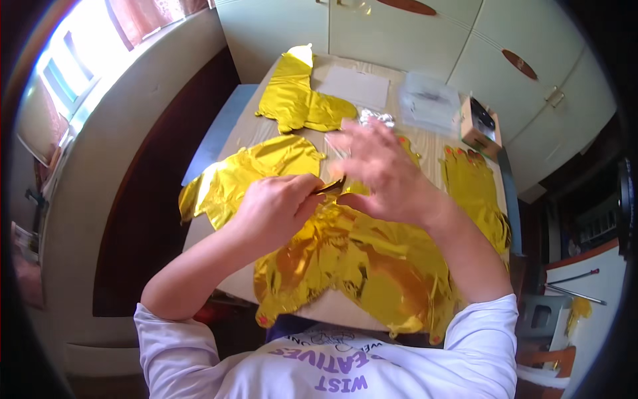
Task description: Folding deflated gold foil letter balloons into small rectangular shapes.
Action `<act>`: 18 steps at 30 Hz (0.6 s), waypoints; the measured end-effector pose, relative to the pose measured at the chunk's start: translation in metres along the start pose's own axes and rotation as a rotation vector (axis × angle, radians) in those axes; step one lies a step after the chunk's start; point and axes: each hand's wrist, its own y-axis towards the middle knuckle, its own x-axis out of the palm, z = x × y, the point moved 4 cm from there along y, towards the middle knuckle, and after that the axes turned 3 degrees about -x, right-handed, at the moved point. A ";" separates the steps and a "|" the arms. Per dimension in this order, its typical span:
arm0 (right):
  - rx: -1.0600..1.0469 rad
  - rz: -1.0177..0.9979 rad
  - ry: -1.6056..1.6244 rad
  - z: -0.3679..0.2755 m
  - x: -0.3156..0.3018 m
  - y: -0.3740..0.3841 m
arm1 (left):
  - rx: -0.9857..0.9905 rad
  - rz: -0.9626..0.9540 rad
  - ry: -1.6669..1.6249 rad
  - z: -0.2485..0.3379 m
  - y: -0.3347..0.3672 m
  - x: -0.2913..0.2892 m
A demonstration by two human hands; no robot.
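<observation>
A flat, uninflated gold foil balloon (pixel 392 269) lies spread over the near part of the table, its gathered upper end raised between my hands. My left hand (pixel 282 199) is closed, pinching that gathered foil near a dark folded edge. Just to the right, my right hand (pixel 389 163) hovers with fingers spread and smeared by motion. Its thumb is close to the foil; whether it touches I cannot tell. Another gold foil piece (pixel 259 166) lies beyond my left hand, and an L-shaped one (pixel 299 100) is farther back. More gold foil (pixel 472 183) lies to the right of my right forearm.
On the wooden table (pixel 242 136) a white sheet (pixel 355 86), a clear plastic bag (pixel 428 100) and crumpled silvery-white material (pixel 377 118) lie toward the back. A small wooden box (pixel 480 126) with dark items stands at the far right corner. Pale cabinets (pixel 399 36) close off the back.
</observation>
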 end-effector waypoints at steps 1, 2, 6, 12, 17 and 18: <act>0.006 -0.070 0.086 0.000 0.004 -0.009 | 0.038 0.040 -0.070 0.003 -0.003 0.002; 0.012 -0.138 0.172 0.000 0.007 -0.018 | 0.076 0.081 -0.139 0.007 -0.006 0.002; 0.142 -0.152 0.354 -0.039 -0.006 -0.090 | 0.104 0.106 -0.392 0.007 -0.070 0.030; 0.518 -0.135 0.588 -0.050 -0.011 -0.132 | -0.093 0.052 -0.670 0.004 -0.081 0.070; 0.749 0.068 0.718 -0.064 -0.011 -0.148 | -0.115 0.145 -0.764 0.012 -0.084 0.087; 0.748 0.147 0.758 -0.066 -0.011 -0.150 | -0.119 0.154 -0.777 0.012 -0.085 0.090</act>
